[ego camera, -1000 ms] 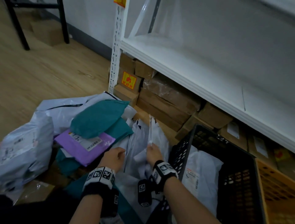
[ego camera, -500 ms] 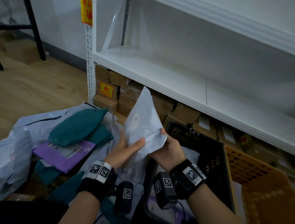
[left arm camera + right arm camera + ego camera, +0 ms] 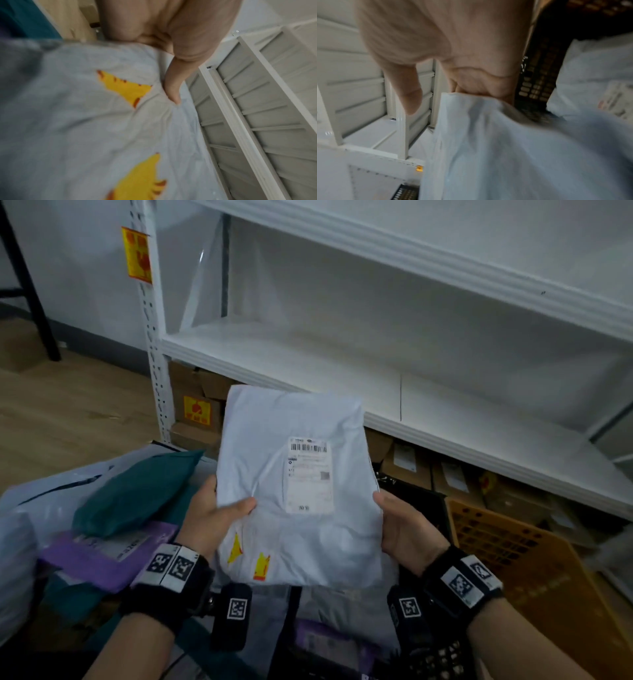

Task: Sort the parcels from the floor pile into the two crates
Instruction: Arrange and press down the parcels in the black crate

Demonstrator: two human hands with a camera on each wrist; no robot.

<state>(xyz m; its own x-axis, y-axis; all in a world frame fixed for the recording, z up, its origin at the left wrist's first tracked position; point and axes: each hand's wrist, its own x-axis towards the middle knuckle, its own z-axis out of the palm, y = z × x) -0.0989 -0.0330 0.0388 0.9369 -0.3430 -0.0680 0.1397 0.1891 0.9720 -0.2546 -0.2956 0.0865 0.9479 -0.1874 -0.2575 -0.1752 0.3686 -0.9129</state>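
I hold a white parcel bag (image 3: 291,474) upright in front of me, its shipping label (image 3: 309,474) and yellow prints facing me. My left hand (image 3: 219,510) grips its left edge, thumb pressed on the front (image 3: 173,88), fingers behind. My right hand (image 3: 399,523) grips the right edge; in the right wrist view the fingers curl behind the bag (image 3: 488,142) and the thumb (image 3: 409,94) stands off it. The floor pile (image 3: 130,498) of teal, purple and white bags lies at lower left. A black crate (image 3: 431,655) sits below the parcel, an orange crate (image 3: 534,570) to its right.
A white metal shelving unit (image 3: 342,364) stands right behind the parcel, with cardboard boxes (image 3: 202,409) stacked under its lowest shelf. The black crate holds a white bag (image 3: 594,75) and a purple one (image 3: 329,642). Wooden floor (image 3: 68,412) stretches left.
The white parcel came up out of the pile and was turned from edge-on to flat, label toward me. Both hands shifted to its side edges and rose with it.
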